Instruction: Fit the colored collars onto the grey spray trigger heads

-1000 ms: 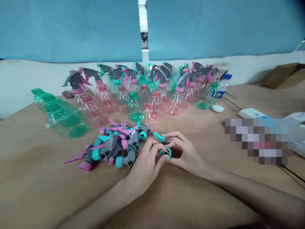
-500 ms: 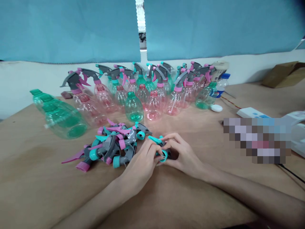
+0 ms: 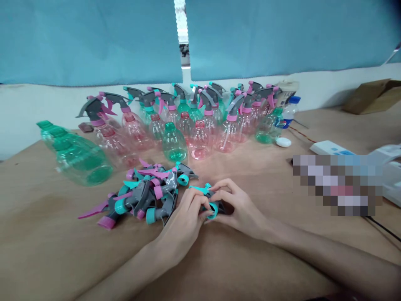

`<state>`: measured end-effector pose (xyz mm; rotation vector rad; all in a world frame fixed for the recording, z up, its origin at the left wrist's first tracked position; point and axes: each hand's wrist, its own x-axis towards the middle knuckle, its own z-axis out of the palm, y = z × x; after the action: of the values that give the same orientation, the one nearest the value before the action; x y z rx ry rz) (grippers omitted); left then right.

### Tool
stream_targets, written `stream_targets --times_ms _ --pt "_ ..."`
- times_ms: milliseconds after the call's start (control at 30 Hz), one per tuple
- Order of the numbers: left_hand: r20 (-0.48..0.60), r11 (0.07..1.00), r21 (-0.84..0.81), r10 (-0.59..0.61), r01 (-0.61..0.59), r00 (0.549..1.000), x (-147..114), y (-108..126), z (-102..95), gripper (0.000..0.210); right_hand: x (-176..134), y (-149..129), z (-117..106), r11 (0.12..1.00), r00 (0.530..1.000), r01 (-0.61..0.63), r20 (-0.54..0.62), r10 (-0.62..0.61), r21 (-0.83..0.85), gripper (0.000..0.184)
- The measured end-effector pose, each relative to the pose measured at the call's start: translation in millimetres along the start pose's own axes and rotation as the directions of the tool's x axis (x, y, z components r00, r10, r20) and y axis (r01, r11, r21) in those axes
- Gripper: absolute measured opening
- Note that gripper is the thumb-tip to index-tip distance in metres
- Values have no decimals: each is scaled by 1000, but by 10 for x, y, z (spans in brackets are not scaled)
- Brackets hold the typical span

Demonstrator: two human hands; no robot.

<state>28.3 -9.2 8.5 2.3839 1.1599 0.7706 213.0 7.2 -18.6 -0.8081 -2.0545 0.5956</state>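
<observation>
Between both hands is a grey and turquoise trigger spray head (image 3: pixel 213 210), its turquoise collar facing me. My right hand (image 3: pixel 239 205) grips its body from the right, thumb below and fingers above. My left hand (image 3: pixel 189 217) has its fingers closed at the collar's opening; whether a small part sits in the fingertips is hidden. Left of my hands lies a heap of spray heads (image 3: pixel 140 196) in grey with pink or turquoise parts. Behind it stand a green bottle (image 3: pixel 174 142) and a pink bottle (image 3: pixel 200 141), both without spray heads.
Rows of pink and green bottles, many with spray heads, line the back, including a pink one (image 3: pixel 226 136). Green bottles (image 3: pixel 84 159) stand at left. On the right are a drink bottle (image 3: pixel 288 112), a white oval object (image 3: pixel 283 142), a power strip (image 3: pixel 332 148) and a cardboard box (image 3: pixel 372 97).
The whole view has shifted slightly. Both hands still hold the spray head, which sits a little lower and further left, its collar turned slightly more toward me.
</observation>
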Motion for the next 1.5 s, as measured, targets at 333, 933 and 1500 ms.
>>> stream_targets --times_ms 333,933,1500 --pt "-123 997 54 62 -56 990 -98 -2 36 18 37 -62 -80 997 992 -78 -94 80 24 16" --pt "-121 998 -17 59 -62 991 -97 1 7 15 48 -51 -74 992 989 -125 -81 127 31 20" --pt "-142 995 -97 -33 19 989 -77 49 26 2 51 -70 -90 991 989 -128 -75 131 47 18"
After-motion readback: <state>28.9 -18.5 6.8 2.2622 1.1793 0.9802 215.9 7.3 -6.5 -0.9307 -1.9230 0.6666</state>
